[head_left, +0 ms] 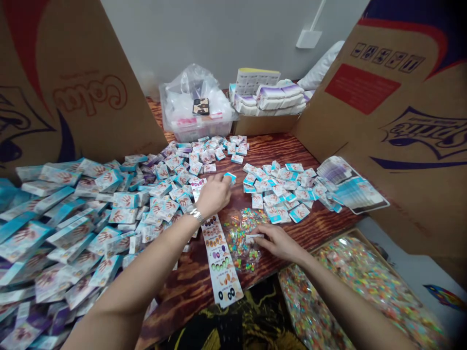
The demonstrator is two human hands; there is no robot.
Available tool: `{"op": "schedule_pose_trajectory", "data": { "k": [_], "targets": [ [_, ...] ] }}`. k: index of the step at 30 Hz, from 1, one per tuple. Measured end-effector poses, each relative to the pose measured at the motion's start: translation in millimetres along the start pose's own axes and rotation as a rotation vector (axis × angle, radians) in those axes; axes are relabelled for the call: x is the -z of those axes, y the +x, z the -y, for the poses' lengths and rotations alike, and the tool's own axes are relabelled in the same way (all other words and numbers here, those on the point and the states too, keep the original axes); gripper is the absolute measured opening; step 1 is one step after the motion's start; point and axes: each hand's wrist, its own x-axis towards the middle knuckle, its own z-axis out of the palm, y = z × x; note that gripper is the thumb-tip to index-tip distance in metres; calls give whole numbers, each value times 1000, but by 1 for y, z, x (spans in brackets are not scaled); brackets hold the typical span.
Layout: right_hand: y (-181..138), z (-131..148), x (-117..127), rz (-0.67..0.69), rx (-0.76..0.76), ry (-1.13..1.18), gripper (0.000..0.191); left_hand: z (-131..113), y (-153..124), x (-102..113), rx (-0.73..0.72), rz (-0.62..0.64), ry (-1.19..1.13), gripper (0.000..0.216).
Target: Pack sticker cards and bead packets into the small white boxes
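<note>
My left hand (pixel 216 193), with a silver bracelet at its wrist, has its fingers closed at a small blue-and-white box (pixel 229 177). Below that hand runs a long printed strip (pixel 222 265) with rows of coloured nail pictures; the forearm covers part of it. My right hand (pixel 276 240) pinches a small white piece (pixel 254 238), too small to name for certain. It is over clear packets of bright little pieces (pixel 239 227) lying on the table. Beyond my right hand lies a loose pile of similar boxes (pixel 280 185).
A large heap of small boxes (pixel 109 214) covers the left side. Tall cardboard panels (pixel 73 63) flank the table. At the back stand a plastic tub (pixel 199 127) and a carton (pixel 262 125) of stacked packs. An open box of colourful packets (pixel 357 291) sits lower right, below a card stack (pixel 352 189).
</note>
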Motion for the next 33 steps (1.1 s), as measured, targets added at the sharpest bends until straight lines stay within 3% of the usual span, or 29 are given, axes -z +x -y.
{"op": "schedule_pose_trajectory", "data": {
  "k": [2,5,8,12,15,18,20,25,29,33],
  "targets": [
    [-4,-1,-3,79,-9,7,15,1,-30,20,-27,-24,-108,28],
    [-13,-6,-7,88,-73,72,13,7,-76,34,133,-67,-690,30],
    [-26,-9,-12,76,-142,129,15,8,-115,31,384,-48,-1101,33],
    [-39,-9,-21,228,-99,162,16,2,-148,14,579,15,-1430,30],
    [-38,-10,-26,247,-69,122,25,-1,-159,4,607,37,-1571,28],
    [-33,-12,-27,96,-113,87,40,-5,-162,1,645,42,-1630,32],
    [-33,-11,-28,69,-123,101,37,-7,-163,3,669,45,-1663,36],
    [-46,-4,-49,167,-175,-12,23,-9,-167,0,682,18,-1816,29],
    [-53,-3,-69,104,-227,-129,14,-8,-169,-9,753,24,-1915,22],
    [-52,-1,-72,80,-186,-172,9,-11,-169,-15,807,19,-1968,18]
  ]
}}
